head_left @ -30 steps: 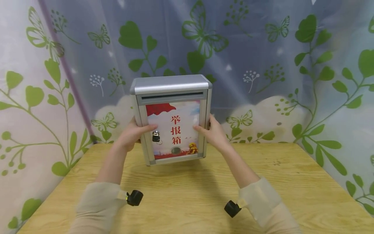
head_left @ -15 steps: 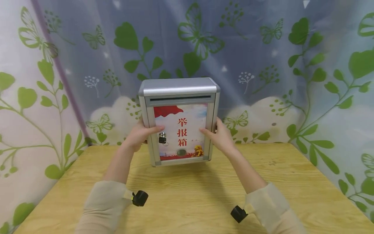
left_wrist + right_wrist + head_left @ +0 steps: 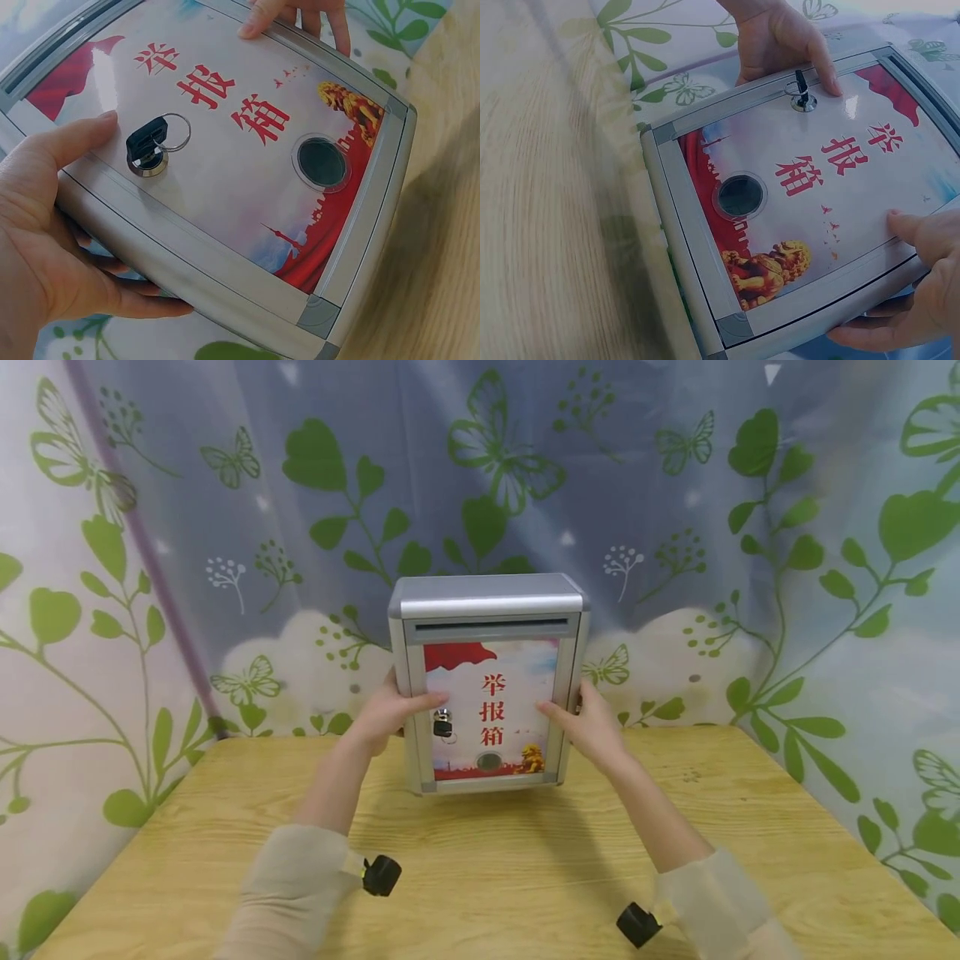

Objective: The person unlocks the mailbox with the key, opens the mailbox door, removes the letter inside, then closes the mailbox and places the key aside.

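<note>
A silver-framed metal report box [image 3: 491, 710] stands upright between both hands, tilted slightly back, over the table. Along its upper front runs a narrow slot [image 3: 491, 626], and red characters mark the white panel. A key [image 3: 146, 139] with a ring sits in the lock at the panel's left side. My left hand [image 3: 386, 714] grips the left side, thumb on the front beside the lock, fingers round the edge. On the opposite side my right hand [image 3: 592, 722] holds the box likewise, thumb on the panel and fingers [image 3: 877, 330] underneath and partly hidden. The box's bottom appears raised off the tabletop.
The wood-grained table [image 3: 480, 877] spreads beneath, with the box's shadow on it. Behind and at both sides hangs a curtain [image 3: 675, 568] printed with leaves and butterflies. A small black camera [image 3: 382, 875] is fixed at the left wrist, another camera [image 3: 638, 925] at the right.
Both hands have carried the box to the right and a little lower, keeping the same grip. The head view has turned slightly right.
</note>
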